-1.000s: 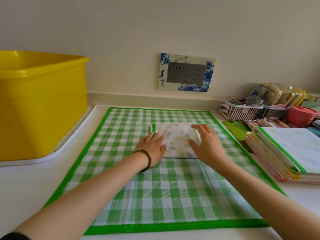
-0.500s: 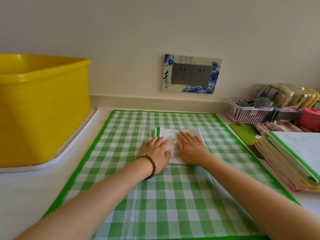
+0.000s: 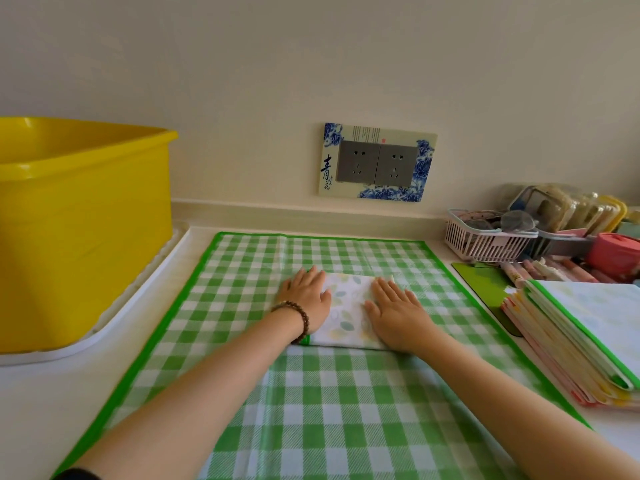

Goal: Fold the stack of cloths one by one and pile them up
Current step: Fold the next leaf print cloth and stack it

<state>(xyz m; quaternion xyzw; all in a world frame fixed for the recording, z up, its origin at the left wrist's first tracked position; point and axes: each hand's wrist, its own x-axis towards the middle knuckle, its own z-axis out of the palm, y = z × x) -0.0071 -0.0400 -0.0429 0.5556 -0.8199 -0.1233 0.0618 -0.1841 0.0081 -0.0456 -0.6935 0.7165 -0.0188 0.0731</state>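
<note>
Cloth, folded small, lay on the mat under two flat palms: left hand at its 9 o'clock, right hand at 3. Tub stood at 9, stack at 3, basket at 2. The hands had slid apart since half a second earlier.

Home counter, wall socket in blue-and-white surround, yellow tub, basket of oddments, checked mat

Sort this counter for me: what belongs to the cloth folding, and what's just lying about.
Job: left hand and right hand, both flat on the folded leaf-print cloth; stack of cloths; green checked cloth underneath.
Lying about: yellow tub, white tray, pink basket, red container.
</note>
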